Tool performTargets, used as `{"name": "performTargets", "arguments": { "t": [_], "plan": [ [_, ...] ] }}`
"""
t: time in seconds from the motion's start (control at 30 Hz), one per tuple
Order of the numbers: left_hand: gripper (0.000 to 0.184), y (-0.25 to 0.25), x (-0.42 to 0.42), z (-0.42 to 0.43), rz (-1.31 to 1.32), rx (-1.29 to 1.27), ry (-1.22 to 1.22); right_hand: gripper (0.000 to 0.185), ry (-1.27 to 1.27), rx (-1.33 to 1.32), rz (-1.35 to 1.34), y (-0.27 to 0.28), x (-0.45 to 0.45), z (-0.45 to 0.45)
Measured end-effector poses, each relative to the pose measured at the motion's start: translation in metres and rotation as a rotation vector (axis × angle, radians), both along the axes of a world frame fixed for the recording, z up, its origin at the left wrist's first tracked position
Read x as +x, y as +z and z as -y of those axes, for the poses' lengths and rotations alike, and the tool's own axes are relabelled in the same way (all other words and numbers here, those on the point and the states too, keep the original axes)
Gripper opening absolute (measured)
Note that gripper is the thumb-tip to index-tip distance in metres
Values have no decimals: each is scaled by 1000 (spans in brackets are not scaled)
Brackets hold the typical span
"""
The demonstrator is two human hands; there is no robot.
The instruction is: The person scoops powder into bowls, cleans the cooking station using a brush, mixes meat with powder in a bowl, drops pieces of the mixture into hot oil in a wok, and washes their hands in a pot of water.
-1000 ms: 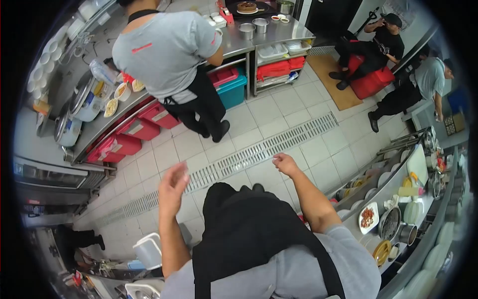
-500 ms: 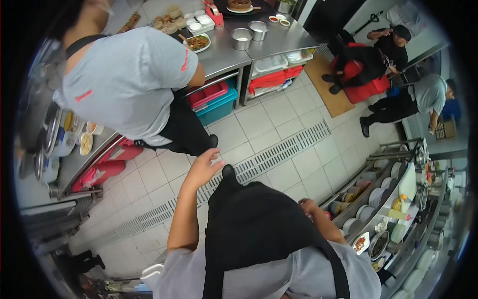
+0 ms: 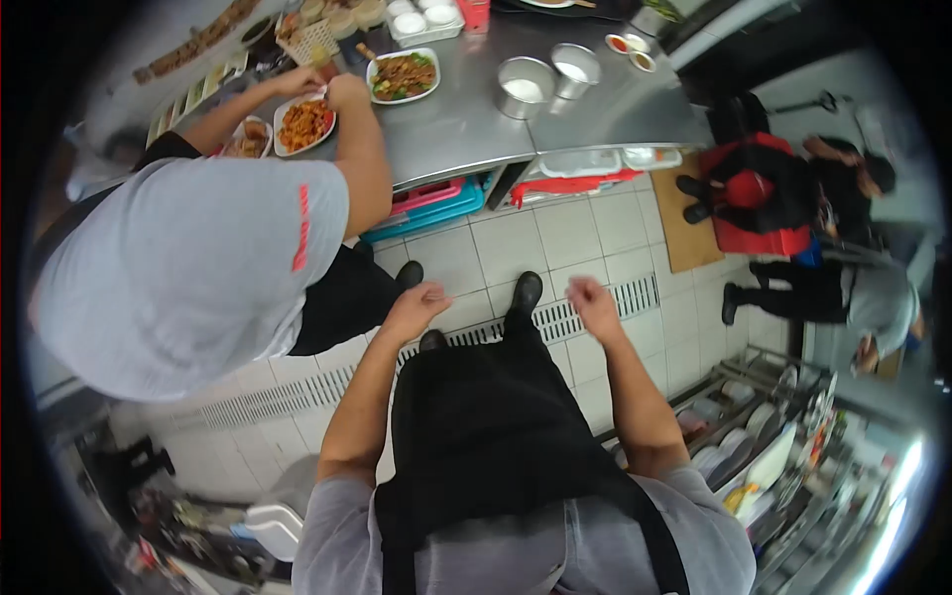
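My left hand (image 3: 416, 311) is held in front of my black apron (image 3: 486, 416), above the tiled floor, its fingers loosely bent with nothing in them. On the other side, my right hand (image 3: 593, 307) is raised over the floor drain grate (image 3: 637, 296), slightly blurred, fingers loosely apart and no object visible in it. Neither hand touches anything. Nearest ahead is the steel counter (image 3: 451, 139). On it are a white plate of stir-fried food (image 3: 405, 76) and two metal pots, one (image 3: 526, 87) beside the other (image 3: 573, 69), with white contents.
A co-worker in a grey shirt (image 3: 188, 258) stands close on my left, hands at a plate of orange-red food (image 3: 304, 125). Small sauce dishes (image 3: 643, 61) sit at the counter's right. Other people (image 3: 883, 307) are at the far right. A rack of dishes (image 3: 734, 436) stands behind my right side.
I have moved closer to the counter. My right hand has come forward from my side; my left hand stays in front. The co-worker's hands and the plate by them now show.
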State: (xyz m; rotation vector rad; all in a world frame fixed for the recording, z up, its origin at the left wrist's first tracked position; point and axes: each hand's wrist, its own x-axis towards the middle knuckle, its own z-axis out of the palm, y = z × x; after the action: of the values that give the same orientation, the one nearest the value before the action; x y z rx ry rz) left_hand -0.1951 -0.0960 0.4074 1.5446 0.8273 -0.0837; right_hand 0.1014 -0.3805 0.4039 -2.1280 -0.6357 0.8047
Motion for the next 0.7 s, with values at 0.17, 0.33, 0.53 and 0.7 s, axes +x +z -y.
{"name": "performTargets", "arguments": {
  "t": [0.17, 0.33, 0.53, 0.7],
  "plan": [
    [41, -65, 25, 33, -186, -426, 561, 22, 97, 223, 336, 36, 142, -193],
    [54, -133, 81, 48, -83, -737, 946, 18, 290, 230, 615, 15, 209, -280],
    [75, -257, 170, 14, 17, -802, 1032, 18, 320, 364, 864, -22, 216, -292],
    [86, -358, 235, -30, 251, -869, 1405, 20, 344, 378, 957, -29, 219, -297]
  ]
}}
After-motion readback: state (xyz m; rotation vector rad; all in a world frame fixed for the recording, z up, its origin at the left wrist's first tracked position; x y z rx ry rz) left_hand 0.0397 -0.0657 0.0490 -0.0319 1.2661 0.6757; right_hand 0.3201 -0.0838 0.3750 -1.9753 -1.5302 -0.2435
